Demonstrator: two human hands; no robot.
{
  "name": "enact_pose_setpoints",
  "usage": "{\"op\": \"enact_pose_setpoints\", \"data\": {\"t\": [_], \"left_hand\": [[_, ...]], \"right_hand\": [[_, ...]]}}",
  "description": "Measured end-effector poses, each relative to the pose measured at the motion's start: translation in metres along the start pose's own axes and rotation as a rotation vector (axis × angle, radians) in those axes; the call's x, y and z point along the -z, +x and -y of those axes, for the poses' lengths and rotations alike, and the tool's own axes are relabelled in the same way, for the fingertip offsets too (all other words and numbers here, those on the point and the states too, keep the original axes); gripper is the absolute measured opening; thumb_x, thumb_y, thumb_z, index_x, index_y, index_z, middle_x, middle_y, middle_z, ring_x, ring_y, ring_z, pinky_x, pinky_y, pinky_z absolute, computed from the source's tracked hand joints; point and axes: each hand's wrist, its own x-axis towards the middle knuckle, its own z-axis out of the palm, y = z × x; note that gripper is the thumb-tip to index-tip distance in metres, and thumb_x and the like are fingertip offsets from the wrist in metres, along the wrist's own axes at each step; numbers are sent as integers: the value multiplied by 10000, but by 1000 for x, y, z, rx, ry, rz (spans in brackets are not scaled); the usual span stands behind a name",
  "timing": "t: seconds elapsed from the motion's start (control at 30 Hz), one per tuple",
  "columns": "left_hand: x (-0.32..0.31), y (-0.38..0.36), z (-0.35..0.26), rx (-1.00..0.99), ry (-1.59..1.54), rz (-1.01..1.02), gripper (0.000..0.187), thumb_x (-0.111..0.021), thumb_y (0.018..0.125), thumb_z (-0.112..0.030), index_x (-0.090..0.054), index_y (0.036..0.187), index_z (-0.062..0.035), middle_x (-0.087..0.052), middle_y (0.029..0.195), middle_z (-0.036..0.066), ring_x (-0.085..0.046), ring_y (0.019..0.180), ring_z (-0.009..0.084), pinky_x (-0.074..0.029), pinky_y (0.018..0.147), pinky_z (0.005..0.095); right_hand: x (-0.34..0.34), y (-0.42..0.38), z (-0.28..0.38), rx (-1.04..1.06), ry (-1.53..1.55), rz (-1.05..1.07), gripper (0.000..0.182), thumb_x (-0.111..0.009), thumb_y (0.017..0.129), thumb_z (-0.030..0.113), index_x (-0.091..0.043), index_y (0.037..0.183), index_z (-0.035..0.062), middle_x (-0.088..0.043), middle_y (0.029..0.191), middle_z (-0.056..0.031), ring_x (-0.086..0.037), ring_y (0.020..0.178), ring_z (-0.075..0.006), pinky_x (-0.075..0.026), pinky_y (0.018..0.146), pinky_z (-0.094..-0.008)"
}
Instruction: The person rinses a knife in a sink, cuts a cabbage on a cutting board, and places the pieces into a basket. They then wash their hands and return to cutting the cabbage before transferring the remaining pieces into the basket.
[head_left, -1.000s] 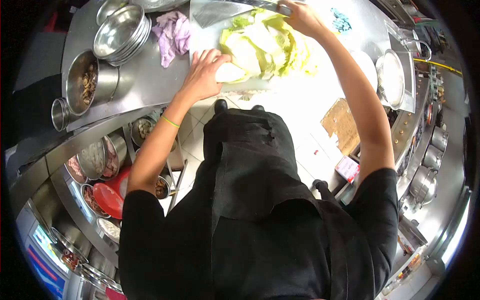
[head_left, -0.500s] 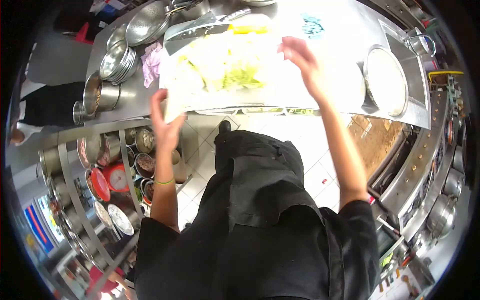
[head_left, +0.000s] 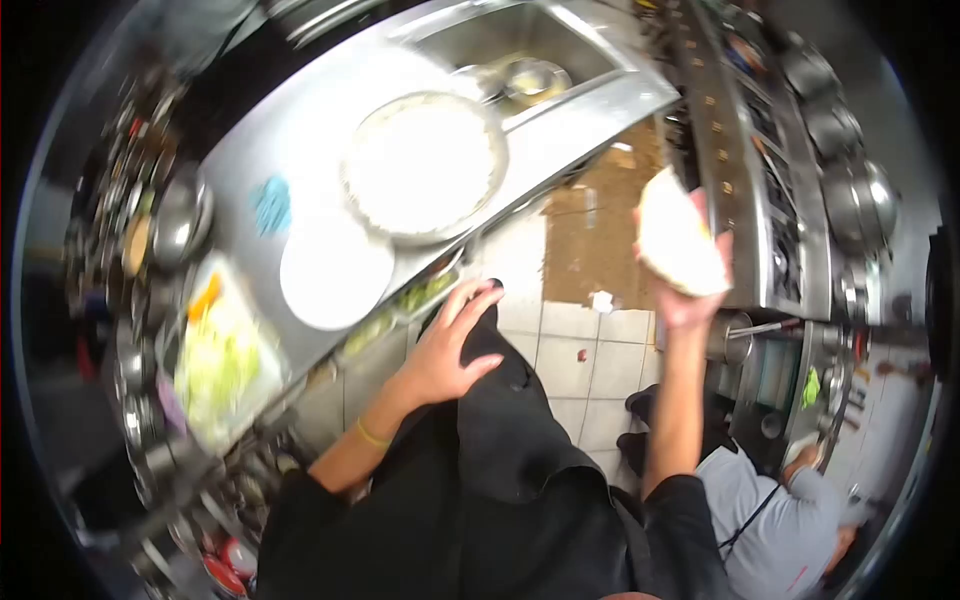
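Note:
My right hand (head_left: 690,300) is stretched out to the right, its fingers wrapped round a pale half-round piece of food (head_left: 680,235) that looks like a folded flatbread. It is held over the floor beside the stove. My left hand (head_left: 450,345) is in front of my body, fingers apart and holding nothing. Ahead of it on the steel counter (head_left: 310,120) lies a white round disc (head_left: 335,275), perhaps a plate. A large round pan (head_left: 350,185) with a bright white inside stands beyond. On the left, shredded pale-green vegetable (head_left: 220,365) and an orange piece (head_left: 205,297) lie on a cutting board (head_left: 270,360).
A blue cloth (head_left: 272,205) rests on the counter. Metal bowls (head_left: 182,215) stand at the left, and a sink (head_left: 460,45) is at the back. Stove burners (head_left: 785,245) line the right. A co-worker in a grey shirt (head_left: 765,520) is at lower right.
My view has swung right, away from the cutting board. My right hand has gone from open over the counter to gripping the pale piece; my left hand has drawn back and holds nothing.

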Motion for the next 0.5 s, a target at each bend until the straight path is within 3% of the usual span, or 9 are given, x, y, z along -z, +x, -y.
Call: {"op": "enact_pose_setpoints", "data": {"t": [0.03,0.07,0.1,0.13,0.17,0.23,0.33,0.43,0.5], "left_hand": [[-7,19,7,3,-15,46,712,-703,687,-91,-378,1321,-77,-351,1320,179,-365,1236,363,-337,1016,396],[-17,37,14,10,-38,92,715,-703,690,-93,-375,1324,-78,-355,1318,175,-391,1216,354,-347,1008,392],[-26,59,26,21,-55,136,717,-704,692,-95,-373,1328,-80,-359,1317,171,-416,1197,345,-358,1000,387],[-38,85,35,55,-100,176,731,-708,690,-94,-363,1335,-84,-360,1320,164,-472,1143,315,-382,975,378],[-47,111,42,26,-60,182,737,-706,692,-82,-354,1340,-87,-360,1321,157,-511,1086,280,-402,947,368],[-63,169,48,56,-156,235,735,-697,698,-64,-348,1344,-92,-365,1312,151,-518,1059,268,-405,938,363],[-72,258,36,-10,-195,288,710,-678,712,-37,-349,1339,-79,-388,1288,137,-529,1023,256,-409,924,352],[-79,327,21,-90,-195,287,676,-659,728,-24,-357,1331,-73,-431,1252,127,-535,1019,247,-420,903,344],[-76,359,6,-124,-240,251,656,-657,714,5,-380,1308,-32,-483,1220,122,-540,1014,221,-399,935,330]], "right_hand": [[-18,21,52,178,-70,5,606,-490,880,449,-318,1397,186,-296,1431,-173,-250,1289,-469,-366,948,-596],[-36,35,109,257,-96,199,595,-498,886,402,-313,1397,158,-272,1434,-198,-200,1310,-470,-292,1007,-606],[-49,46,166,523,-306,155,624,-507,882,367,-297,1393,78,-193,1435,-279,-173,1318,-481,-218,1037,-627],[-63,58,218,641,-504,456,655,-494,881,307,-243,1381,-34,-105,1425,-346,-106,1332,-486,-148,1065,-623],[-71,62,284,719,-651,493,702,-485,877,297,-183,1368,-104,-56,1404,-390,-78,1327,-504,-116,1090,-587],[-88,64,409,585,-46,348,732,-487,868,285,-150,1355,-145,-181,1431,-299,-147,1348,-413,-70,1130,-487],[-124,122,451,1070,-456,391,683,-506,868,280,-222,1330,-135,-271,1386,-264,-237,1296,-364,-149,1093,-448],[-110,227,467,1658,-994,102,636,-525,869,275,-294,1305,-125,-360,1342,-230,-328,1243,-315,-228,1057,-409],[-65,343,461,1970,-1548,-433,606,-538,869,272,-342,1288,-119,-420,1312,-207,-389,1207,-283,-281,1032,-383]]}}
